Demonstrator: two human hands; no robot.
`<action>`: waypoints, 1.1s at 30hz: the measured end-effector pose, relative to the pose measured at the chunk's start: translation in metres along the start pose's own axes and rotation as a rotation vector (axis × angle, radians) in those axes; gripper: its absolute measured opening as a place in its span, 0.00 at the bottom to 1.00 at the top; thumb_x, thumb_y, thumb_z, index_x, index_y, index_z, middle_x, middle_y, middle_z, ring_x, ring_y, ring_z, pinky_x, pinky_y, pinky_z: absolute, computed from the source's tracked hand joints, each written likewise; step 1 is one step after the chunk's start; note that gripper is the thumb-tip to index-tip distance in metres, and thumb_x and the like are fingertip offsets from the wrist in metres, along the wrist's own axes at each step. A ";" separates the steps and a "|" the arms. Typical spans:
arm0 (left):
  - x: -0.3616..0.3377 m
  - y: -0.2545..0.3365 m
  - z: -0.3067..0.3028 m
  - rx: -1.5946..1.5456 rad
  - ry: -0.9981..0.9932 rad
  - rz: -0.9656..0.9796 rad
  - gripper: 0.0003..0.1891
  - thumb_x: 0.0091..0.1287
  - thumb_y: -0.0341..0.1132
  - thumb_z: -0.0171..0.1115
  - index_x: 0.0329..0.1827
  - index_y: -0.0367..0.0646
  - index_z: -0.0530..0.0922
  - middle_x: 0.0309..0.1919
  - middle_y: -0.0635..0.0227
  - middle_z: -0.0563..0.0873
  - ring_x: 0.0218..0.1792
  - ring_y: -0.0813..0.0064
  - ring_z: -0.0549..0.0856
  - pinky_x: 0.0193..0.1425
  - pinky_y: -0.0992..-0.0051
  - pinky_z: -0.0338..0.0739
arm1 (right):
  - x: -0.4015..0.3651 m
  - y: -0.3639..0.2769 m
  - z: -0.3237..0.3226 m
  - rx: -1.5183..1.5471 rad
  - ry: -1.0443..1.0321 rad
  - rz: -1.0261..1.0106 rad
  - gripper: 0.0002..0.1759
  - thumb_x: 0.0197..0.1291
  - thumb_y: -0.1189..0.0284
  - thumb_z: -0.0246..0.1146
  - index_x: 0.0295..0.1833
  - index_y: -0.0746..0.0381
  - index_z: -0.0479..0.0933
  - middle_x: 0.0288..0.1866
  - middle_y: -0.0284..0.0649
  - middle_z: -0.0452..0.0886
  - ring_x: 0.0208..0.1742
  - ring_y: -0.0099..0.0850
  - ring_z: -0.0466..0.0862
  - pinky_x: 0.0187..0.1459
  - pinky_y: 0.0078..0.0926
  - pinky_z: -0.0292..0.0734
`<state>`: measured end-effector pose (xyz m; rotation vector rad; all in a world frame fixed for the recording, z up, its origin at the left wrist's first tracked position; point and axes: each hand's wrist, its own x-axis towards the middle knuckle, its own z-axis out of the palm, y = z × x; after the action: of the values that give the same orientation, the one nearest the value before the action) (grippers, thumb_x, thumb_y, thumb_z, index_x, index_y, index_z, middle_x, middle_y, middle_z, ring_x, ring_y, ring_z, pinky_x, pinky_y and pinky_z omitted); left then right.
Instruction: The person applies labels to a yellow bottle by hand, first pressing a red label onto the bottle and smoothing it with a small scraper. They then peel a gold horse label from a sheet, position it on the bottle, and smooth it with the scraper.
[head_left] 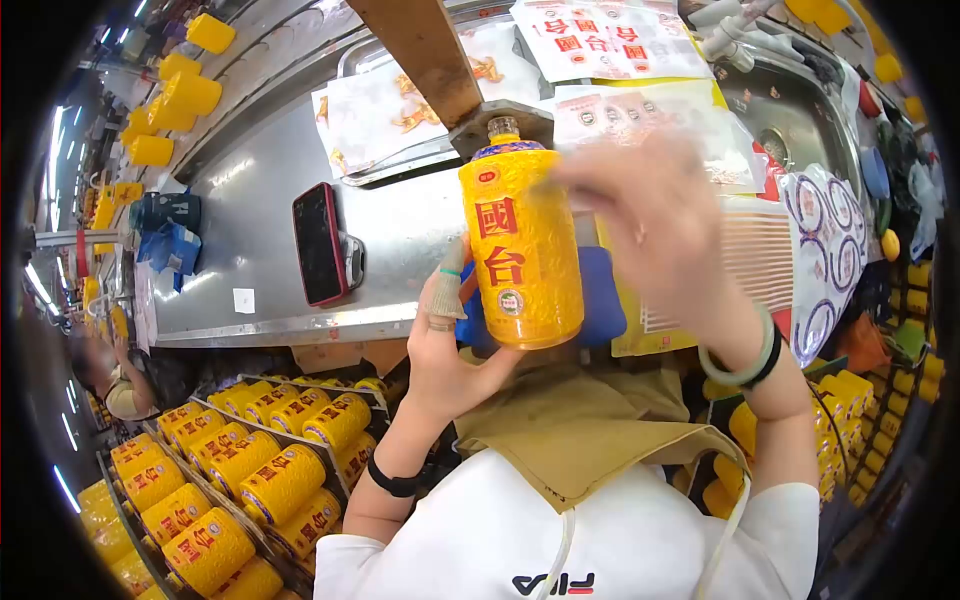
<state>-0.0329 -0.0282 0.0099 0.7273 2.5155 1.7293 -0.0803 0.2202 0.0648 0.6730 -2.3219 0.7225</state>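
Observation:
A yellow bottle [526, 260] with large red characters, a blue patterned band at its shoulder and a clear neck stands tilted in front of me. My left hand [445, 370] grips its lower part, with the thumb under the base and knitted covers on some fingers. At the bottle's upper right side is my right hand [650, 210], smeared by motion. A dark tip shows by its fingers against the bottle, too blurred to name. The bottle's neck meets a dark metal holder [520, 122] on a wooden bar [425, 50].
A red-edged phone [320, 245] leans on the metal table [240, 200] at left. Printed decal sheets [620, 40] lie behind and to the right, near a sink [790, 115]. Crates of yellow bottles [270, 480] stand at lower left. Another person [125, 385] is at far left.

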 end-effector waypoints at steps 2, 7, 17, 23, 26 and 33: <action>0.002 0.001 0.002 -0.001 0.036 -0.032 0.52 0.54 0.26 0.81 0.82 0.33 0.59 0.73 0.49 0.74 0.71 0.57 0.79 0.73 0.58 0.76 | 0.013 0.019 -0.007 -0.183 0.182 0.003 0.14 0.59 0.76 0.72 0.51 0.60 0.84 0.41 0.33 0.87 0.40 0.32 0.84 0.45 0.30 0.73; -0.001 -0.008 0.014 0.081 0.049 -0.200 0.50 0.53 0.25 0.83 0.81 0.36 0.63 0.67 0.54 0.81 0.65 0.63 0.83 0.70 0.68 0.75 | -0.001 0.005 -0.018 0.216 0.370 0.422 0.10 0.69 0.81 0.65 0.53 0.64 0.81 0.44 0.38 0.85 0.46 0.25 0.82 0.56 0.23 0.74; 0.016 0.039 0.002 0.583 0.145 0.302 0.50 0.47 0.33 0.88 0.76 0.35 0.70 0.72 0.49 0.76 0.65 0.48 0.81 0.75 0.57 0.70 | -0.064 0.004 -0.014 0.460 0.002 0.896 0.17 0.69 0.76 0.63 0.63 0.61 0.74 0.43 0.33 0.72 0.44 0.23 0.72 0.48 0.25 0.72; 0.009 0.015 0.015 0.087 0.050 -0.083 0.55 0.49 0.34 0.88 0.81 0.38 0.64 0.78 0.46 0.67 0.76 0.54 0.72 0.77 0.61 0.70 | -0.058 0.034 -0.028 0.160 -0.249 0.696 0.10 0.67 0.75 0.66 0.53 0.58 0.79 0.43 0.49 0.75 0.49 0.53 0.79 0.51 0.42 0.77; 0.011 0.017 0.013 0.105 0.056 -0.025 0.55 0.50 0.33 0.88 0.81 0.39 0.64 0.79 0.48 0.65 0.77 0.53 0.72 0.78 0.62 0.70 | -0.067 0.074 -0.030 -0.008 -0.325 0.612 0.17 0.60 0.81 0.62 0.54 0.57 0.81 0.47 0.48 0.77 0.52 0.52 0.80 0.52 0.46 0.78; 0.013 0.014 0.010 0.217 0.044 -0.001 0.56 0.47 0.36 0.89 0.81 0.41 0.65 0.79 0.50 0.65 0.76 0.54 0.72 0.77 0.60 0.70 | -0.072 0.145 -0.049 -0.314 -0.452 0.667 0.18 0.62 0.78 0.65 0.57 0.56 0.84 0.49 0.47 0.81 0.52 0.47 0.84 0.55 0.41 0.79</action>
<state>-0.0372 -0.0106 0.0214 0.7028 2.7628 1.5036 -0.1003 0.3764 0.0019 -0.1200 -3.0313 0.4824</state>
